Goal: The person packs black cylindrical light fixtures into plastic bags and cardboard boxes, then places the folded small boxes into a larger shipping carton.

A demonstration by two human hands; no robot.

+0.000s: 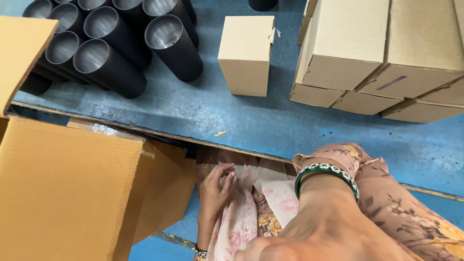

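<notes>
The blue surface (232, 116) fills most of the view, scuffed and worn, with its near edge running from the left side down toward the right. At the lower left a big open cardboard carton (67, 193) stands below that edge, its flaps spread, one flap (21, 53) rising over the surface at the far left. On the right of the surface sits a stack of closed brown boxes (386, 53), packed tight against each other and reaching out of the top of the view. At the upper left is a cluster of black cylindrical tubes (116, 43) with shiny silvery insides, leaning and touching one another. Between the tubes and the stack stands a single small closed cardboard box (246, 53), apart from both. Below the edge of the surface, the person's lap shows, covered in floral cloth in pink and tan (386, 203). The right arm comes in close to the camera with a green and white bangle (328, 176) at the wrist; the right hand (270, 249) is mostly cut off by the lower border, so I cannot tell whether it is clenched or loose. The left hand (215, 191) lies in the lap just beside the carton, its fingers curled onto a sheet of thin pale wrapping paper (270, 186) with a faint pink print, pinching its edge. A tiny scrap of cardboard (220, 133) lies on the surface near its edge.
</notes>
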